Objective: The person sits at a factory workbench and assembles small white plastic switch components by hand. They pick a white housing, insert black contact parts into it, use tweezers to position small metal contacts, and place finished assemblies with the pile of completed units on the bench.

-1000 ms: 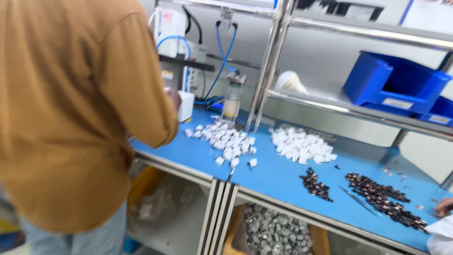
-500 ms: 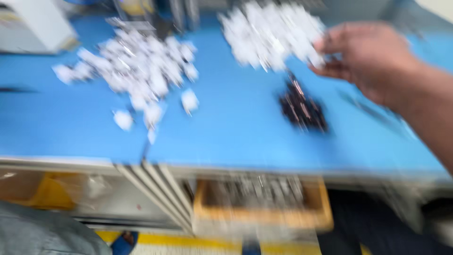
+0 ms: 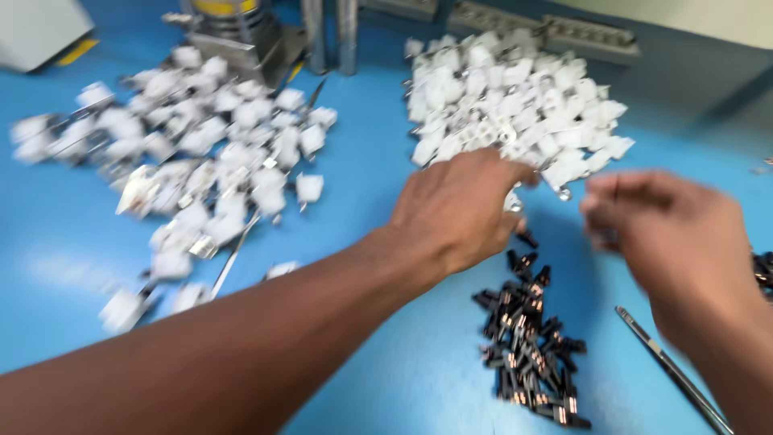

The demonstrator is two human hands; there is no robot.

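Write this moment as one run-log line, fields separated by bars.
left hand: at edge of right white parts pile | right hand: above blue table, grip unclear | black parts: below hands

A broad strip of bare blue bench top (image 3: 72,266) lies open along the left and lower left of the frame. Another clear lane runs up the middle, between the scattered heap of white plastic parts (image 3: 193,161) at upper left and the denser white pile (image 3: 507,105) at upper centre. The left hand (image 3: 459,209) and its forearm cut diagonally across the lower frame. The cluster of small black parts (image 3: 527,338) blocks lower centre, a slim metal rod (image 3: 668,366) lower right. Metal posts (image 3: 326,32) close off the top edge
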